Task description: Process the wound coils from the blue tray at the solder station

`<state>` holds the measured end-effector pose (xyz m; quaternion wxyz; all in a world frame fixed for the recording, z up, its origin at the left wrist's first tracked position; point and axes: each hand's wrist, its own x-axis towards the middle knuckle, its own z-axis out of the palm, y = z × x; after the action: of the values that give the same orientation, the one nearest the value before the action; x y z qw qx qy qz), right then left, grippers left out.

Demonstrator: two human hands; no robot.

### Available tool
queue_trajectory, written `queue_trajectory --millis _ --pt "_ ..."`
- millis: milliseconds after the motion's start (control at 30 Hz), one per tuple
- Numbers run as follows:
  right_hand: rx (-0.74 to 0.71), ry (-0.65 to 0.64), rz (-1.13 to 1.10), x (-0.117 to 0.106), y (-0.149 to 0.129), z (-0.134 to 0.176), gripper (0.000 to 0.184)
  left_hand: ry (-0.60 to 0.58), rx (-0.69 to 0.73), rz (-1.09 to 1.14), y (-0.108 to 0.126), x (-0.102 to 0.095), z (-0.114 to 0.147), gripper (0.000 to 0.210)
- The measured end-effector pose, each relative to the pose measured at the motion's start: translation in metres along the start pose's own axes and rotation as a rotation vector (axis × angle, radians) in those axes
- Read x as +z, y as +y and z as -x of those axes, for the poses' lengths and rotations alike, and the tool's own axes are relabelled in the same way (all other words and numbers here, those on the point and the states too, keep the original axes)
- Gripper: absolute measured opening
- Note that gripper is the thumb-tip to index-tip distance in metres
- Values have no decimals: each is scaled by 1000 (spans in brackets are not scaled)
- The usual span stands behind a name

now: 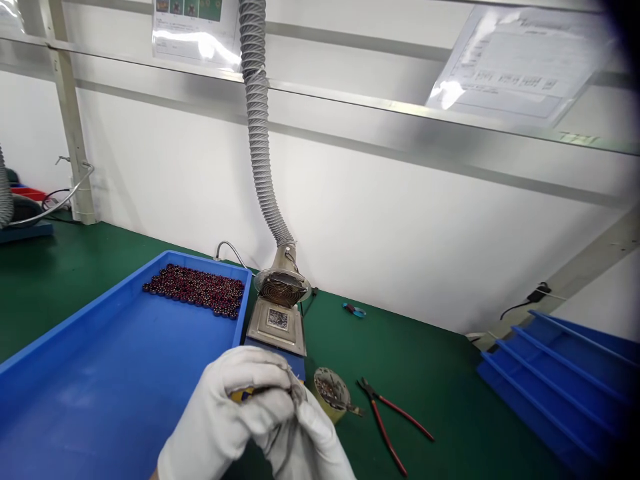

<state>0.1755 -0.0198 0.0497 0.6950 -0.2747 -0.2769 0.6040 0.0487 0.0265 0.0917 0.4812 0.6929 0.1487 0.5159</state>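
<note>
My left hand (220,407) and my right hand (320,433), both in white gloves, meet at the bottom middle of the head view. The fingers of both are closed and pressed together around something small. My gloves cover it, so its kind cannot be made out. A bit of yellow shows between the left fingers. Just beyond my hands stands a metal solder pot (277,327) with a square opening, under a round fume hood (283,287). Right of my hands is a cup (325,383) with greyish residue inside and a flat metal tool across its rim.
Left, a large blue tray (115,373) holds many small dark-red ring-shaped parts (197,289) at its far end. Red-handled pliers (387,413) lie open at right, small blue-handled cutters (354,309) farther back. Stacked blue trays (560,387) stand far right. A grey hose (260,127) hangs above the hood.
</note>
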Motion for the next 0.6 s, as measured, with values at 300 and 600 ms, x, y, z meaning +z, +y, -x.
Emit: queue_trajectory --millis 300,600 --pt "18 -5 194 -17 -8 -12 13 252 -283 303 11 -16 -6 16" --pt "51 -3 202 -18 -5 -20 11 11 -365 368 13 2 1 15"
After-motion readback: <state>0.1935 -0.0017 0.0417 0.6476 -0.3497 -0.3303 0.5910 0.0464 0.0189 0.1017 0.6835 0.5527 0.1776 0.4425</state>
